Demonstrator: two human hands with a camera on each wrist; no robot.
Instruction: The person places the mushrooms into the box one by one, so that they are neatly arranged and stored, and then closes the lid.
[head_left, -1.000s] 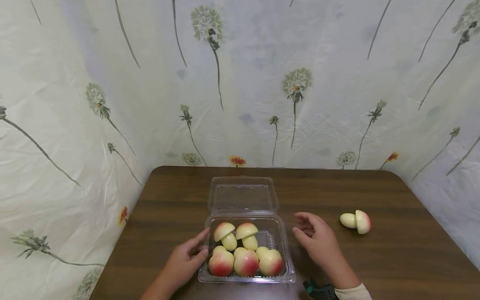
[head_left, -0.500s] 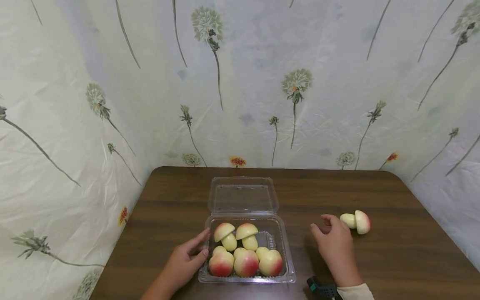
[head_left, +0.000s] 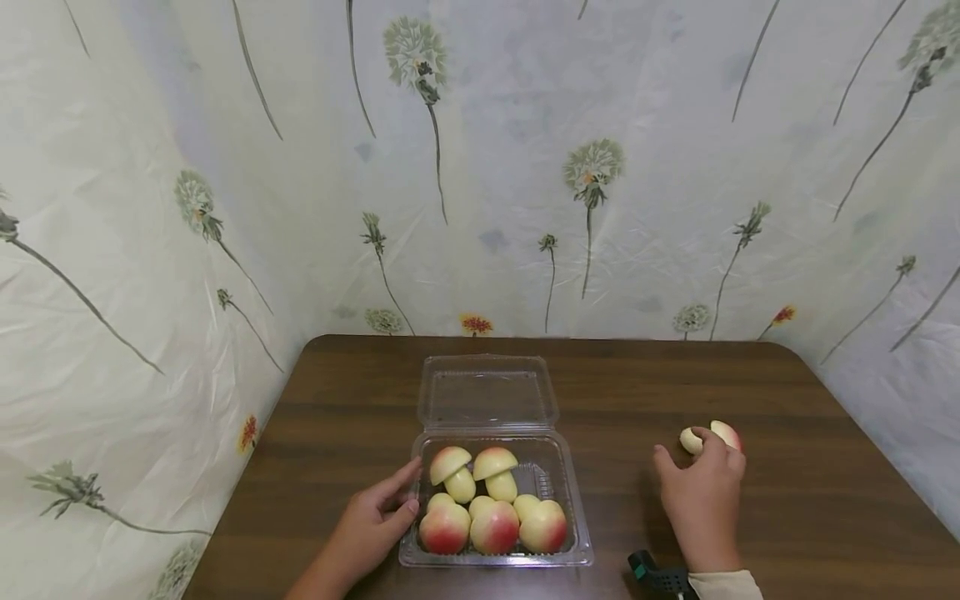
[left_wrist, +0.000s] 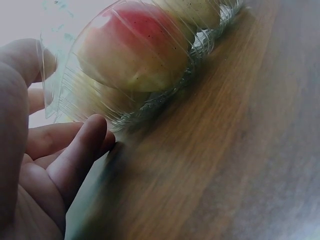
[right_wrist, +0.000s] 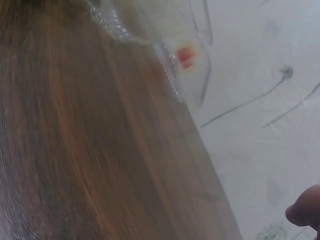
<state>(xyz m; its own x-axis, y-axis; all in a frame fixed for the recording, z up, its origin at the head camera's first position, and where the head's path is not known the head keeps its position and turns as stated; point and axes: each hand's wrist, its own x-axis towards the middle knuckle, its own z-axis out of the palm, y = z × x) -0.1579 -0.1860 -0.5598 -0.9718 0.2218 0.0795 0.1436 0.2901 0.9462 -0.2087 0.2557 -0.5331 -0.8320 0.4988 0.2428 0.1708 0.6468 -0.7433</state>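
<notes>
A clear plastic clamshell box (head_left: 581, 533) stands on the table with its lid (head_left: 487, 392) laid back. Inside are several cream, red-blushed mushrooms, including two lying on their sides (head_left: 497, 471) at the back and a front row with red caps (head_left: 495, 527). My left hand (head_left: 367, 521) rests against the box's left side, its fingertips touching the wall; the left wrist view shows the fingers (left_wrist: 75, 150) beside the plastic. Over another mushroom (head_left: 726, 433) on the right of the table is my right hand (head_left: 703, 496), fingers spread and partly covering it. Contact there cannot be made out.
The dark wooden table (head_left: 360, 375) meets a flower-printed sheet (head_left: 495, 208) at the back and sides. A black strap with a green patch (head_left: 652, 575) shows near my right wrist.
My right hand has moved rightward from beside the box to the lone mushroom. My left hand has stayed at the box, and the mushrooms keep their places.
</notes>
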